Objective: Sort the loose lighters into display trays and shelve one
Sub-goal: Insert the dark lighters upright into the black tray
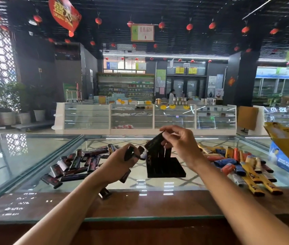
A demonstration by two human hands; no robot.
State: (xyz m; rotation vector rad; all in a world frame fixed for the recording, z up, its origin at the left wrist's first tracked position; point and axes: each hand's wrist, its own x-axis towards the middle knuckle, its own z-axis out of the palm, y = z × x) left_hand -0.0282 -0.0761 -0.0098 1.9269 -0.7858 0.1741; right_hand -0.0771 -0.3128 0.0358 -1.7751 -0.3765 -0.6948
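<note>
Right grip (180,142): a black lighter (155,141) is pinched at its upper end between thumb and fingertips. It is held tilted, with the lower end directed down toward the black display tray (165,169). The lighter is kept just above the raised back part of the tray; contact between them cannot be told.

Left grip (122,160): the fingers are curled round a second dark lighter (129,153). It is held just left of the tray and above the table (158,204). Whether more than one lighter is enclosed cannot be told.

The tray is set on the glass top of the table, near the middle, between the two forearms. Dark upright shapes are seen at its back; how many slots are filled cannot be told.

A heap of dark lighters (76,161) is spread on the glass to the left of the tray. A single lighter (105,193) lies apart from it, beside the left wrist, near the front edge. A heap of coloured lighters (237,161), orange, blue and yellow, is spread to the right. Beyond it, at the far right edge, a yellow box (288,140) and a blue carton (285,163) are placed side by side.
</note>
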